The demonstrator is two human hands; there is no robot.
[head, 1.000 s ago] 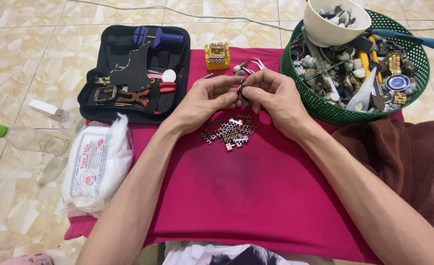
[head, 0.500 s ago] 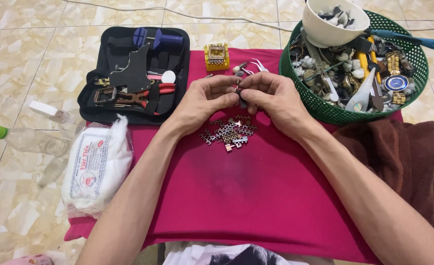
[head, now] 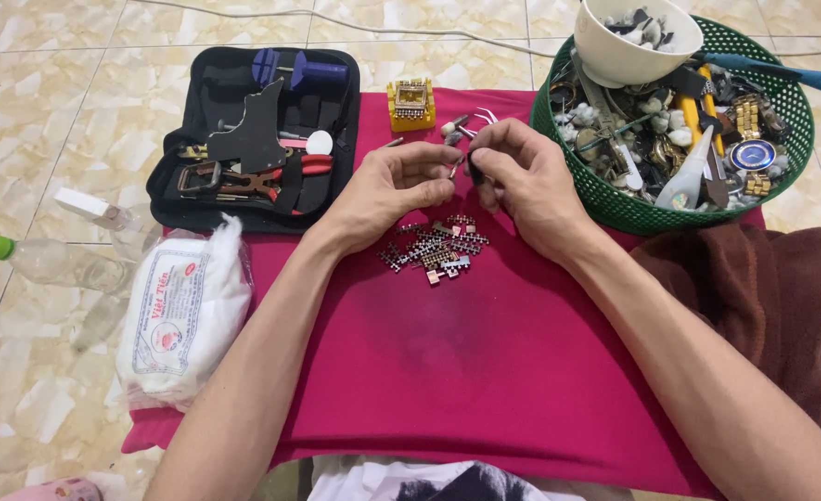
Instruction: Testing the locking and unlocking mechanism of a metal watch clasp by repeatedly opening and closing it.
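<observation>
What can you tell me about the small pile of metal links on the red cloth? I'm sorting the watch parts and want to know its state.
The pile of metal links lies loose on the red cloth, just below both hands and touched by neither. It looks like short watch-band segments, silvery and coppery with dark gaps, scattered at odd angles, some overlapping and a few apart at the lower edge. No count can be made.

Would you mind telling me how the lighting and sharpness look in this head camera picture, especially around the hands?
Head view: soft, even light, with faint shadows under the left hand and right hand on the magenta cloth; mild sheen on the floor tiles; no motion blur; the small dark piece pinched between the fingers is too small to make out.
</observation>
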